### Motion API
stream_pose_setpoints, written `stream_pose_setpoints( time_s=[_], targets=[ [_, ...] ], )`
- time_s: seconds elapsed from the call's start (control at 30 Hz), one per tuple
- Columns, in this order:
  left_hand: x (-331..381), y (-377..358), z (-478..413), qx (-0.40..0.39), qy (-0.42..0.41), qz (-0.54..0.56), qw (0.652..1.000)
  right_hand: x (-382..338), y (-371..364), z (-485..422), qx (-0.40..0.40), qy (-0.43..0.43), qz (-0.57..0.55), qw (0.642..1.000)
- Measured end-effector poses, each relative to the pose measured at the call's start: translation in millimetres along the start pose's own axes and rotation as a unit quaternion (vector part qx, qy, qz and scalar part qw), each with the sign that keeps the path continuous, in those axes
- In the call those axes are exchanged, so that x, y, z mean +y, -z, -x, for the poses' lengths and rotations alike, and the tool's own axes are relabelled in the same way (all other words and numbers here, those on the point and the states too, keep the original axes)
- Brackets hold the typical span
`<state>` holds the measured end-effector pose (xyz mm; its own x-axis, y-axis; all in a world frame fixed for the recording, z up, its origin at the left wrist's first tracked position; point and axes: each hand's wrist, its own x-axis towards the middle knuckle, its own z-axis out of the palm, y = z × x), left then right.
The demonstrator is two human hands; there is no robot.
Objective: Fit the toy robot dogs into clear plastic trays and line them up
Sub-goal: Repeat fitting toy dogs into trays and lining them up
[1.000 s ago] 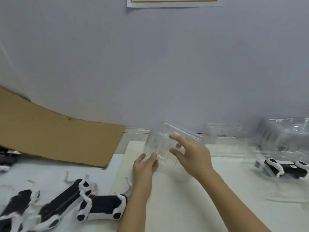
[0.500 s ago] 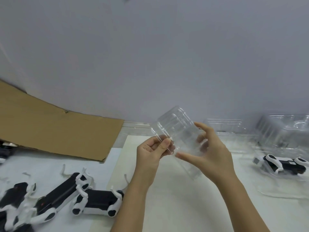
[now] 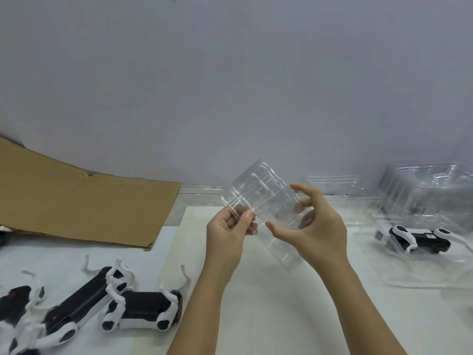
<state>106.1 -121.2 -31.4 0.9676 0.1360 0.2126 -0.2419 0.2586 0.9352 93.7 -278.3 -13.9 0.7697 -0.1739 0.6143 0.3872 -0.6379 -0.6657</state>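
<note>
At mid-frame a clear plastic tray (image 3: 263,198) is held tilted above the worktop (image 3: 268,316). The left hand (image 3: 227,231) pinches its near corner between thumb and fingers; the right hand (image 3: 314,226) curls around its far side. Loose toy robot dogs (image 3: 143,308) lie at lower left, and a trayed dog (image 3: 409,239) sits at right.

Counting four dogs plainly: three loose dogs (image 3: 143,313) (image 3: 82,301) (image 3: 14,301) at left, one trayed dog (image 3: 409,239) at right. Leaving out dark scraps cut off at the left edge. Counting three single trays: held tray (image 3: 258,198), dog's tray (image 3: 422,278), empty tray (image 3: 332,185). Failing to count the stack (image 3: 430,190), its layers blurring together. Counting one cardboard sheet (image 3: 76,201), one white board (image 3: 256,316), two grips: left grip (image 3: 227,234), right grip (image 3: 317,234).
</note>
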Motion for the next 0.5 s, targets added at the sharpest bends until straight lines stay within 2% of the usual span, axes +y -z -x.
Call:
stream_pose_setpoints(
  time_s=[0.17,0.5],
  targets=[
    [-1.3,-3.8,2.0,0.013,-0.006,-0.009,1.000,-0.1,-1.1,2.0,0.040,0.003,0.006,0.999],
    [-2.6,-6.2,2.4,0.032,0.009,-0.006,0.999,-2.4,5.9,-0.8,0.066,-0.011,-0.011,0.998]
  ],
)
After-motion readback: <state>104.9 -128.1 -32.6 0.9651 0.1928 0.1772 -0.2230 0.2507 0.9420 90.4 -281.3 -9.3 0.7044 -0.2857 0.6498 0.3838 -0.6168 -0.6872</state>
